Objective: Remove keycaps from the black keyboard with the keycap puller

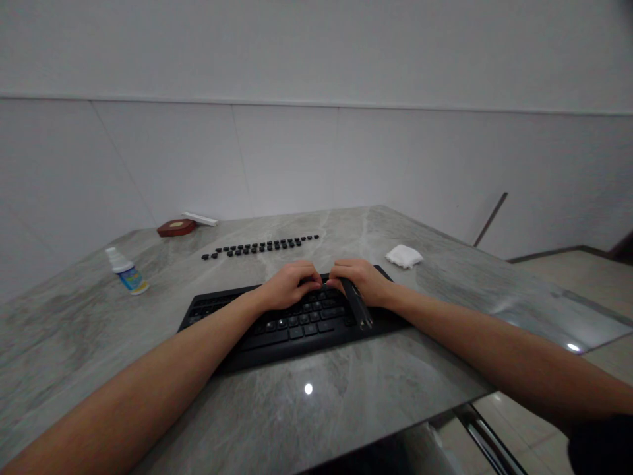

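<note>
A black keyboard (306, 330) lies on the grey marbled table, with some of its keys in place. My left hand (291, 284) rests over its upper middle, fingers curled and pressed together at the top key rows; what they hold, if anything, is hidden. Beside it, my right hand (361, 280) is closed round a slim black tool (357, 303) with small shiny tips, which slants down toward me over the right part of the keyboard. The fingertips of both hands nearly meet. Beyond the keyboard, several loose black keycaps (270, 246) are laid out in two rows.
A white spray bottle (128, 272) with a blue and yellow label lies at the left. Near the wall are a dark red box (177, 228) and a white strip (200, 218). A folded white cloth (404, 256) lies at the right. The table's edge (395, 429) runs close in front.
</note>
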`<state>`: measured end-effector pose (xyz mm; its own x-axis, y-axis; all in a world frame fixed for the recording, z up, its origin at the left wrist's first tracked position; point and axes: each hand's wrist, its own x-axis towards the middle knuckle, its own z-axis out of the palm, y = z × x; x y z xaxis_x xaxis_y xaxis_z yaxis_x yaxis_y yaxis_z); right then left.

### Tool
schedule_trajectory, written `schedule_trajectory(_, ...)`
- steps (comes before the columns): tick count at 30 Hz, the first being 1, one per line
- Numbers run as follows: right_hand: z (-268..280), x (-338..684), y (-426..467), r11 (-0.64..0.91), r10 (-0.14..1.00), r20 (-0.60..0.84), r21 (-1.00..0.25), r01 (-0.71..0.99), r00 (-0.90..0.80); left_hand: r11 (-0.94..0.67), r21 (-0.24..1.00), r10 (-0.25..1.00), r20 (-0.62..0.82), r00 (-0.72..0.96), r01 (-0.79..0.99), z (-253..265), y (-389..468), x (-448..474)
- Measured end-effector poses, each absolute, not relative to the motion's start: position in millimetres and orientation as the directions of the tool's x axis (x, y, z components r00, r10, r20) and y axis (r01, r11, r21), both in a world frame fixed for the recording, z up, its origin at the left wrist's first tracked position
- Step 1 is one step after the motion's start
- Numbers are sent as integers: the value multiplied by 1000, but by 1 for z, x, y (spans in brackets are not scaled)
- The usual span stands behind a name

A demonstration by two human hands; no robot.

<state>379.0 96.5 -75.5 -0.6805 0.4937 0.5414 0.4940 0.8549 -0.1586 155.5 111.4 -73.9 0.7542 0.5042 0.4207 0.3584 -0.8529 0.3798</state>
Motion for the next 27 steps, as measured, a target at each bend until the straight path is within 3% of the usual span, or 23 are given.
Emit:
schedule_trajectory(9, -78, 380, 100, 815, 574, 539, -299, 497, -616, -875, 355, 459, 387, 800, 330, -71, 110, 155)
schedule_trajectory(21, -71, 372, 101, 515, 850, 297, -641, 570, -435, -838, 388, 525, 382, 761, 383, -71, 109, 157)
schedule_trajectory(24, -73, 371, 99, 547, 834, 343, -617, 566, -433, -814, 416, 561, 382, 734, 405, -73, 110, 156)
schedule_trajectory(27, -75, 372, 96, 673, 740, 459, -491, 553, -493, -814, 410, 564, 395, 725, 410, -74, 110, 155)
